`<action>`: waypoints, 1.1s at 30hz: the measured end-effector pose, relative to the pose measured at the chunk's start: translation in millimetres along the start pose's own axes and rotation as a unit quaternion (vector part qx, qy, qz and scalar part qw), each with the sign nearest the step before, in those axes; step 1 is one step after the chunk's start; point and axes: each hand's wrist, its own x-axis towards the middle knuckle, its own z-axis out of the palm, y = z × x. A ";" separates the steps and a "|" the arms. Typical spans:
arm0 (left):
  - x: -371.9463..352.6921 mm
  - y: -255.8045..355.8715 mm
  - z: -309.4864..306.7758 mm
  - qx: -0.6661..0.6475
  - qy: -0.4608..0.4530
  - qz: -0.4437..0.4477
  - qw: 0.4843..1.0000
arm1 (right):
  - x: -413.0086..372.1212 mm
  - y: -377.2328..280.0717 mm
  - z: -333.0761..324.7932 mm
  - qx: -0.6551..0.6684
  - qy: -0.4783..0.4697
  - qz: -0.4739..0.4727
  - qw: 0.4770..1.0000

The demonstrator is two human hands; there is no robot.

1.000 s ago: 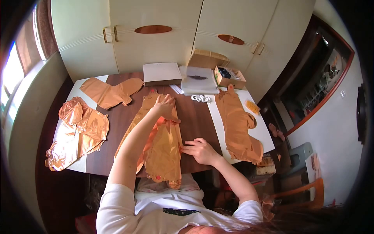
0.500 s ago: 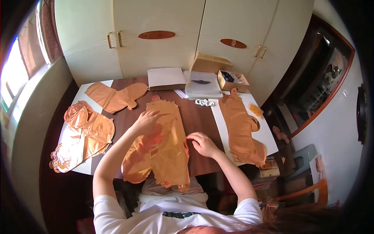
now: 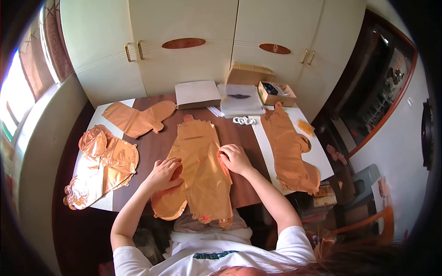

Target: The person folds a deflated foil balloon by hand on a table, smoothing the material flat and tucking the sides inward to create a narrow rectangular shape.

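Observation:
In front of me lies a flat, copper-coloured foil balloon (image 3: 202, 172) with a folded lobe on its left and a small tab at its top end. My left hand (image 3: 163, 175) rests on the balloon's left side, thumb and fingers apart. At the right edge of the same balloon is my right hand (image 3: 235, 160), its fingers curled around the foil rim and its thumb partly tucked out of sight.
More flat foil balloons lie around: a matte one (image 3: 138, 117) at back left, a shiny crumpled one (image 3: 110, 161) at left, another (image 3: 290, 154) at right. Behind are a white box (image 3: 198, 94), clear plastic sleeves (image 3: 239, 103), white rings (image 3: 244, 120) and an open carton (image 3: 278, 96).
My left hand has come down from the upper part of the balloon to its left side. My right hand has moved in and taken the right edge.

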 end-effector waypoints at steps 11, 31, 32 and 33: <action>18.1 8.6 -10.0 0.041 -0.045 0.000 0.998 | -2.7 6.0 7.8 -0.014 0.018 0.007 1.000; 22.6 8.3 -5.8 0.059 -0.054 0.024 0.997 | -2.6 -4.5 -0.3 -0.068 -0.089 0.025 0.993; 23.4 8.0 -6.1 0.059 -0.057 0.026 0.996 | -3.1 -4.4 0.6 -0.072 -0.091 0.023 0.993; 24.2 7.7 -6.5 0.060 -0.060 0.027 0.996 | -3.6 -3.5 1.9 -0.072 -0.087 0.024 0.993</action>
